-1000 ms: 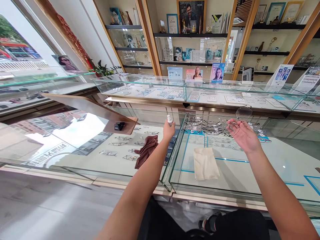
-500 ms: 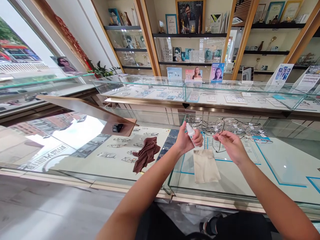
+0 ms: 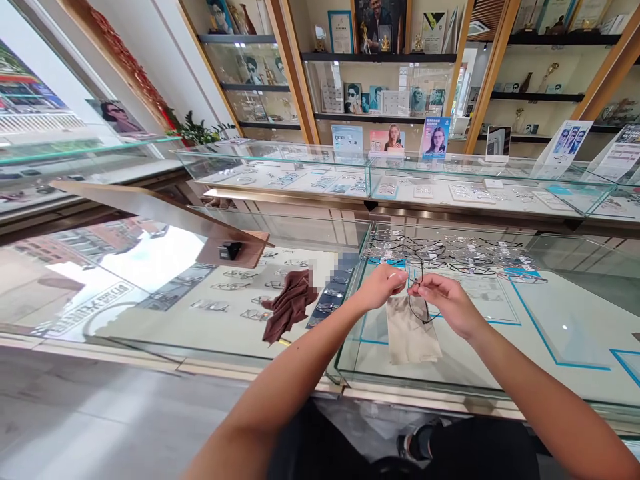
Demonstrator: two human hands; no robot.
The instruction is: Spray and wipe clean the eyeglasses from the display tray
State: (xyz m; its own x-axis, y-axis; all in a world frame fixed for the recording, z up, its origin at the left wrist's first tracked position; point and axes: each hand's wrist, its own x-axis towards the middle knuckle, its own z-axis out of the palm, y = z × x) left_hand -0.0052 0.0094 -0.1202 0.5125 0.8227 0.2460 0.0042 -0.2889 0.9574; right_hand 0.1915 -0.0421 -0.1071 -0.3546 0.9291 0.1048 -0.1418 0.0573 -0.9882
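Observation:
My left hand [image 3: 383, 285] is curled shut over the glass counter [image 3: 500, 347]; the small white spray bottle it holds is almost wholly hidden in the fist. Its fingertips meet my right hand [image 3: 445, 300], which pinches a pair of thin black-rimmed eyeglasses [image 3: 419, 303] hanging down between the two hands. Right below them a folded beige cloth [image 3: 413, 333] lies flat on the glass.
A brown cloth [image 3: 290, 303] lies crumpled on the left showcase. A small black box [image 3: 230, 250] sits on a slanted wooden panel. Several eyeglass frames [image 3: 450, 257] are laid out inside the case beyond my hands. A second glass showcase [image 3: 370, 175] and wall shelves stand behind.
My left hand picked the spray bottle up from the counter seam and brought it to the glasses. My right hand lowered the glasses toward me, over the beige cloth.

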